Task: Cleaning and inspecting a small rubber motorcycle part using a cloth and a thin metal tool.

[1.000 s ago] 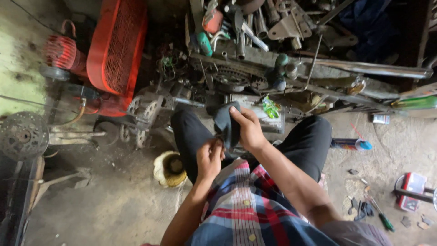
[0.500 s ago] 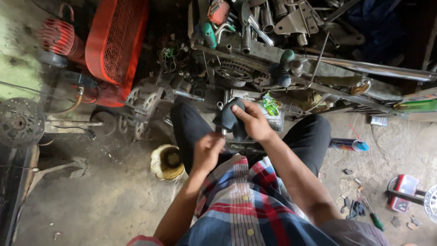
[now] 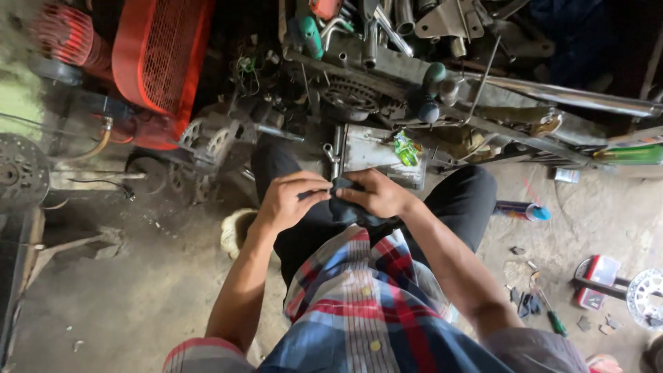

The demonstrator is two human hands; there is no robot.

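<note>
I see a small dark part (image 3: 343, 200) over my lap, gripped in both my left hand (image 3: 286, 200) and right hand (image 3: 380, 195), fingers closed on it. It looks mid-handling; the cluttered bench (image 3: 387, 148) lies just beyond.

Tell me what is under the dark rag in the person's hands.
The dark rag sits between the left hand and right hand, over the black trousers. Whatever it wraps is covered by cloth and fingers, so it cannot be identified.
</note>
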